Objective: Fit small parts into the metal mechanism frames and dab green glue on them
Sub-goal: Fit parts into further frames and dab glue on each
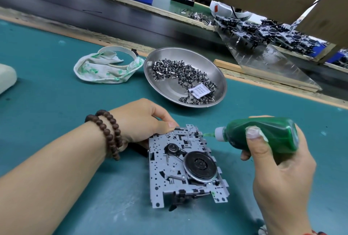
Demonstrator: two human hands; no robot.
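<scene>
from the head camera, a metal mechanism frame (pixel 185 167) lies flat on the teal bench mat (pixel 56 87), its dark round flywheel (pixel 200 165) facing up and a thin belt running to a smaller pulley (pixel 172 148). the left hand (pixel 140 119) holds the frame at its far left corner — thumb pressed on the top edge, fingers curled under out of sight. a double string of brown beads (pixel 109 133) circles that wrist. the right hand (pixel 278 170) is wrapped round a green glue bottle (pixel 263 134), thumb across its side, the bottle lying almost level; its green nozzle tip (pixel 208 134) touches the frame's far right edge.

beyond the hands sits a steel dish (pixel 185 77) heaped with small dark parts (pixel 180 73) and a white printed sachet (pixel 200 91) — well apart from the frame. left of the dish lies a green-stained rag (pixel 105 70) over a roll of tape. more mechanisms are stacked on a clear rack (pixel 263 59) at the back right.
</scene>
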